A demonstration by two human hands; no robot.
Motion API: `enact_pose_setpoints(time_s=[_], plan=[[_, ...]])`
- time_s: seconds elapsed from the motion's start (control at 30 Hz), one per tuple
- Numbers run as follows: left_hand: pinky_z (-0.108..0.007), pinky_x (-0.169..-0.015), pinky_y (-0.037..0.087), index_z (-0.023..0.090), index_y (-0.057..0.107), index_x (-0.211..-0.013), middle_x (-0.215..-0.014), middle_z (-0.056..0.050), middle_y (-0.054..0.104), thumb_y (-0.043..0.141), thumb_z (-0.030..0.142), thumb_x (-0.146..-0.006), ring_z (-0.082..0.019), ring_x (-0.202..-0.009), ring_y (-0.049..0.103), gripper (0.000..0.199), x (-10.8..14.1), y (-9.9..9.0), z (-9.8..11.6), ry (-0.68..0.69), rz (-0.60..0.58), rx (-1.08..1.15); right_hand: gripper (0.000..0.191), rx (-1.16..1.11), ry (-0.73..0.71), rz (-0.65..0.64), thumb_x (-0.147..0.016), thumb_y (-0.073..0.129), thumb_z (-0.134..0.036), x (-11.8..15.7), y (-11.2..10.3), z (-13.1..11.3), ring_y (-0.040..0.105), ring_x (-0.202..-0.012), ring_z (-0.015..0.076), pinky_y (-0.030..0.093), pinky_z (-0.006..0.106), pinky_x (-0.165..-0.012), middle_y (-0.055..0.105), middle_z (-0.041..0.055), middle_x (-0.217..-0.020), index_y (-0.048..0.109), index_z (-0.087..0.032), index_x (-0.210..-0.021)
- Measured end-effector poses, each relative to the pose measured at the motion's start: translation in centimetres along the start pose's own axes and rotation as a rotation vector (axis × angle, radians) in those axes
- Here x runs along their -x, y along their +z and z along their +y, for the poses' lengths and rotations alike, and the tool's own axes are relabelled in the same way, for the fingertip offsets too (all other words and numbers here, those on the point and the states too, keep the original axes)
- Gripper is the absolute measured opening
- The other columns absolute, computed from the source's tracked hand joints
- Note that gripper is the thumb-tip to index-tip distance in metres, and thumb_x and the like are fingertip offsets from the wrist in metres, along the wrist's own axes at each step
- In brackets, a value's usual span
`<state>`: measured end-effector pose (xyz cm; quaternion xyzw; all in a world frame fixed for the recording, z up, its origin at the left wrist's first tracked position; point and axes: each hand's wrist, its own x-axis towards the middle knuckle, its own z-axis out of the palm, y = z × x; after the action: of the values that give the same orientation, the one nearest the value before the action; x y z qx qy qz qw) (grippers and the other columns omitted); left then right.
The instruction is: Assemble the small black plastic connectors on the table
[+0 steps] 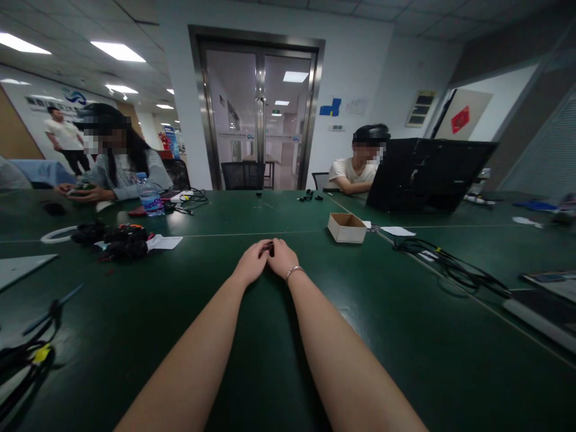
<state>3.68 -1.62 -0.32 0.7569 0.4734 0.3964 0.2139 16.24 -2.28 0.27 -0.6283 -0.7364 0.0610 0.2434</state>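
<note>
Both arms reach forward over the dark green table [265,336]. My left hand [251,261] and my right hand [282,257] meet near the middle of the view, fingers curled around a small dark object [269,248] between them. Most of that object is covered by the fingers, so I cannot make out what it is. A bracelet circles my right wrist. To the right, beyond my hands, sits an open-topped cardboard box [346,233].
At the left are a tangle of black items [123,242], a water bottle [150,197] and cables. Coiled black cables [450,267] and a large black case [427,174] are at the right. Two people sit across the table, and another stands far back left.
</note>
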Motion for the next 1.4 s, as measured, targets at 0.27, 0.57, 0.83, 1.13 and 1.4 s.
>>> enact_pose_setpoints(time_s=[0.27, 0.57, 0.83, 1.13, 1.4], plan=[[-0.031, -0.084, 0.049, 0.021, 0.054, -0.114, -0.113, -0.007, 0.060, 0.053, 0.023, -0.082, -0.016, -0.093, 0.060, 0.032, 0.7, 0.0, -0.1, -0.006, 0.045, 0.048, 0.028, 0.040, -0.065, -0.053, -0.086, 0.049, -0.021, 0.6, -0.3, -0.6, 0.059, -0.090, 0.0208, 0.045, 0.029, -0.071, 0.052, 0.0082, -0.111, 0.047, -0.020, -0.114], [-0.029, -0.080, 0.049, 0.025, 0.057, -0.105, -0.107, -0.003, 0.062, 0.050, 0.023, -0.084, -0.016, -0.091, 0.061, 0.023, 1.4, -0.8, 1.2, -0.003, 0.078, -0.068, 0.026, 0.053, -0.058, -0.056, -0.089, 0.049, -0.032, 0.8, -0.4, -0.8, 0.059, -0.086, 0.0194, 0.045, 0.026, -0.069, 0.054, 0.0072, -0.106, 0.055, -0.021, -0.112], [-0.029, -0.076, 0.049, 0.024, 0.058, -0.105, -0.108, -0.004, 0.063, 0.053, 0.024, -0.083, -0.016, -0.089, 0.061, 0.023, 1.2, -1.0, 1.0, -0.053, 0.094, -0.062, 0.024, 0.022, -0.050, -0.060, -0.086, 0.056, -0.040, 0.4, -0.2, -0.3, 0.057, -0.080, 0.0164, 0.042, 0.024, -0.064, 0.053, 0.0056, -0.098, 0.064, -0.019, -0.094], [-0.030, -0.078, 0.049, 0.024, 0.057, -0.107, -0.106, -0.004, 0.064, 0.052, 0.028, -0.084, -0.017, -0.090, 0.062, 0.024, 1.2, -1.0, 0.4, -0.104, 0.128, -0.031, 0.020, -0.078, -0.066, -0.016, -0.080, 0.066, -0.034, 0.3, -0.3, 0.3, 0.056, -0.079, 0.0161, 0.042, 0.024, -0.066, 0.056, 0.0045, -0.091, 0.067, -0.020, -0.094], [-0.029, -0.078, 0.048, 0.025, 0.058, -0.105, -0.100, -0.004, 0.066, 0.050, 0.027, -0.084, -0.017, -0.090, 0.062, 0.023, 0.7, -0.4, -1.3, -0.130, 0.142, 0.049, 0.022, -0.328, -0.007, 0.020, -0.073, 0.072, -0.020, -0.3, 0.3, 1.4, 0.057, -0.070, 0.0137, 0.041, 0.022, -0.062, 0.063, -0.0017, -0.077, 0.068, -0.022, -0.094]])
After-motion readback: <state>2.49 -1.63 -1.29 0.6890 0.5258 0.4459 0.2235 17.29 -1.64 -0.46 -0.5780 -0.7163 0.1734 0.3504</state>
